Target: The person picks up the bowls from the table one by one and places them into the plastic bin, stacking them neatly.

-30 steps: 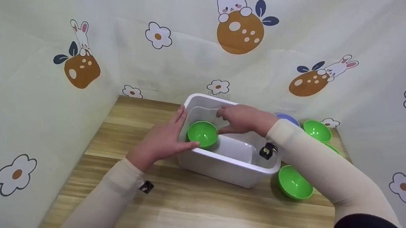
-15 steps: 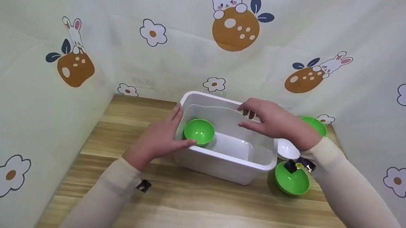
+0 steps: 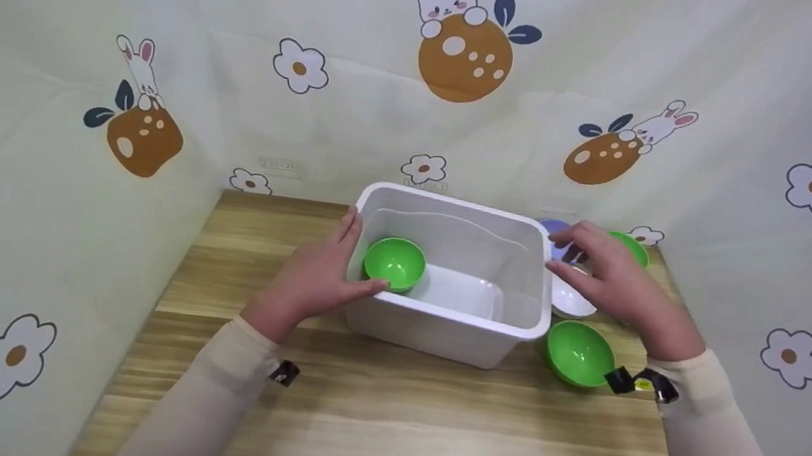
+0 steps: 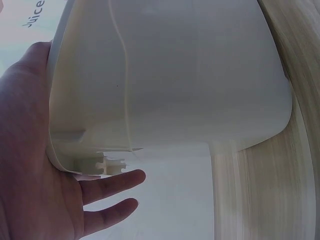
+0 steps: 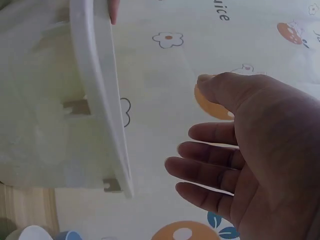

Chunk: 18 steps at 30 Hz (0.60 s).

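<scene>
A green bowl [image 3: 395, 263] sits inside the white plastic bin [image 3: 440, 337], at its left end. My left hand [image 3: 312, 275] rests on the bin's left front corner, thumb on the front rim. The left wrist view shows that hand [image 4: 35, 155] against the bin's rim, two fingers stretched out straight below it. Beside the bin's right end is my right hand [image 3: 612, 276], fingers loosely bent and holding nothing. From the right wrist view, a gap separates this hand [image 5: 265, 145] from the bin's rim. Under the right hand lies a white bowl [image 3: 571, 297], partly hidden.
Right of the bin stand a green bowl [image 3: 580, 354] in front, a blue bowl [image 3: 552, 230] behind, and another green bowl [image 3: 634, 248] at the back. The wooden table [image 3: 430, 427] meets a patterned cloth [image 3: 356, 132] behind and at the sides.
My right hand has moved out of the bin and rightward past its right rim, uncovering the bin's inside. My left hand keeps its place on the left corner. The view shifts slightly.
</scene>
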Motion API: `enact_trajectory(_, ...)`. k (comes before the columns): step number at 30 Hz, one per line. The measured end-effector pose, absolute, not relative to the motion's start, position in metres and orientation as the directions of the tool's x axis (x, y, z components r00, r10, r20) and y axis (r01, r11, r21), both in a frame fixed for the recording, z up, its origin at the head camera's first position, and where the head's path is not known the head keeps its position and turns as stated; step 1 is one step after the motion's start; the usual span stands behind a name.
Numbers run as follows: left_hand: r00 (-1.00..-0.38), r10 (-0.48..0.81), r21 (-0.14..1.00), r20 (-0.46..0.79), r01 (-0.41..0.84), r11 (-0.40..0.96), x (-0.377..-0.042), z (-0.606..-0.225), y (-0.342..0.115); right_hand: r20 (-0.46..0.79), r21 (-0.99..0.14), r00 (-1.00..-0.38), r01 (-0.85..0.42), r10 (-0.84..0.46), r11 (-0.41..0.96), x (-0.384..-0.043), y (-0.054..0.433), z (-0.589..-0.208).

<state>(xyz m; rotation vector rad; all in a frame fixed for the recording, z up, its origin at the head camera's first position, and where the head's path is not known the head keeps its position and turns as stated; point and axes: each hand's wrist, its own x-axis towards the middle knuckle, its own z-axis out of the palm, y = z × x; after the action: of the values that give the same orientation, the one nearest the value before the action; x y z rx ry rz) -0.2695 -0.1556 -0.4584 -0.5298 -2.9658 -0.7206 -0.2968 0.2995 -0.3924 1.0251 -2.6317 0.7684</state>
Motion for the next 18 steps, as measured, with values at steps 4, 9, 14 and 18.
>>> enact_trajectory(4,-0.943,0.311,0.438,0.116,0.330,0.836,-0.270,-0.459,-0.156,0.397,-0.436,-0.758,-0.652,-0.517,0.621,-0.290,0.312,-0.407)
enact_trajectory(9,-0.946,0.306,0.430,0.110,0.322,0.843,-0.271,-0.461,-0.156,0.411,-0.502,-0.786,-0.618,-0.461,0.606,-0.281,0.323,-0.425)
enact_trajectory(14,-0.947,0.305,0.433,0.099,0.317,0.844,-0.272,-0.462,-0.156,0.435,-0.555,-0.802,-0.597,-0.410,0.578,-0.274,0.333,-0.443)
enact_trajectory(18,-0.945,0.310,0.444,0.106,0.324,0.835,-0.270,-0.459,-0.156,0.441,-0.590,-0.819,-0.573,-0.367,0.569,-0.269,0.338,-0.455)
